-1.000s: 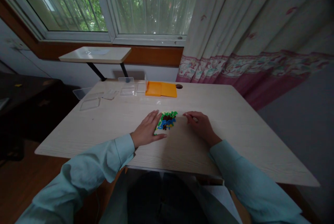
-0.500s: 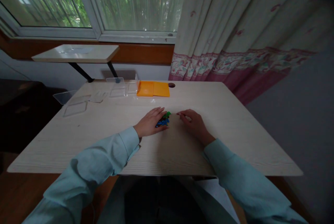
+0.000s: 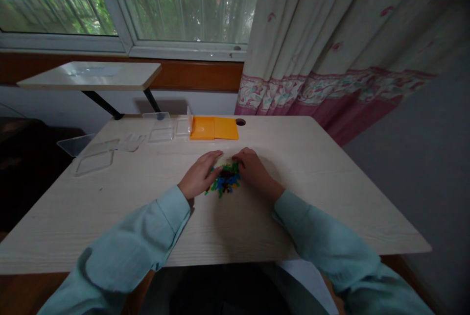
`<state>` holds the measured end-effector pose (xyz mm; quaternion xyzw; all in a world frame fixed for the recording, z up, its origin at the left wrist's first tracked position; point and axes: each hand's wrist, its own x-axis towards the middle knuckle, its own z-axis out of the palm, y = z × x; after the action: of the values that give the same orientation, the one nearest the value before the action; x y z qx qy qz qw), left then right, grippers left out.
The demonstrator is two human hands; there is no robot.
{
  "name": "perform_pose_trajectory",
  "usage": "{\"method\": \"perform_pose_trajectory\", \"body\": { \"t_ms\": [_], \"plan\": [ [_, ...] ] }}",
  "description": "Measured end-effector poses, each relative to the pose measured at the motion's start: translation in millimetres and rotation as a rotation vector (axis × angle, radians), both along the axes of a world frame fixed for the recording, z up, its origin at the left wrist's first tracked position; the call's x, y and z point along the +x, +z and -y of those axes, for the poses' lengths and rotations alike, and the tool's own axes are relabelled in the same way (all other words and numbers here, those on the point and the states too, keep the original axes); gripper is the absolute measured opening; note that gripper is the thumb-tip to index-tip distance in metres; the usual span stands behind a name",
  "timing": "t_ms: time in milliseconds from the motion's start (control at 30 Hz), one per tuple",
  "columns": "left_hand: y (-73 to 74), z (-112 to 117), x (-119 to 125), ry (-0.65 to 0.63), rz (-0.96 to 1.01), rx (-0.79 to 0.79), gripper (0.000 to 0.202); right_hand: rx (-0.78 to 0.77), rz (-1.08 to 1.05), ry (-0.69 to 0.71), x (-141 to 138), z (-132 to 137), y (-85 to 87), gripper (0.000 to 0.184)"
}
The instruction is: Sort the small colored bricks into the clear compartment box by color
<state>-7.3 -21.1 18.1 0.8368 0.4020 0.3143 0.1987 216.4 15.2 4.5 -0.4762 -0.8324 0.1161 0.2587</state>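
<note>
Two hands (image 3: 198, 178) (image 3: 253, 170) around coloured pieces (image 3: 225, 181), orange box (image 3: 214, 128) (open)

Long, loose left sleeve of pale blue-green cloth (image 3: 121, 251) and matching right sleeve of pale blue-green cloth (image 3: 330, 246). Plain fabric without pattern, with soft folds. A wider cuff with a stitched hem at each wrist. Bare left hand (image 3: 198, 178) and bare right hand (image 3: 253, 170) beyond the cuffs. Lower down, a dark garment over the lap (image 3: 220, 290).
</note>
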Motion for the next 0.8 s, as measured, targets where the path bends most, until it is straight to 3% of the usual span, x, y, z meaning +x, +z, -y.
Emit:
{"method": "perform_pose_trajectory", "body": {
  "t_ms": [67, 167, 300, 567, 667, 800],
  "plan": [
    [0.2, -2, -12, -0.066, -0.036, -0.018, 0.054, 0.011, -0.030, 0.019, 3, 0, -2.3, 0.037],
    [-4.6, -2, -23, -0.185, -0.129, -0.027, 0.081, 0.021, -0.080, 0.020, 9, 3, -5.6, 0.036],
    [-11.6, 2, -22, -0.195, -0.207, -0.021, 0.105, 0.003, -0.107, 0.052, 6, 11, -4.2, 0.037],
    [-9.6, 4, -18, -0.154, -0.254, 0.038, 0.098, -0.050, -0.151, 0.116, -1, 21, -0.3, 0.042],
    [-0.6, 2, -25, -0.148, -0.255, 0.048, 0.094, 0.008, -0.159, 0.060, 4, 13, -5.3, 0.042],
    [15.5, 0, -42, -0.179, -0.330, -0.005, 0.071, 0.048, -0.077, 0.030, 6, 4, -9.1, 0.039]
  ]
}}
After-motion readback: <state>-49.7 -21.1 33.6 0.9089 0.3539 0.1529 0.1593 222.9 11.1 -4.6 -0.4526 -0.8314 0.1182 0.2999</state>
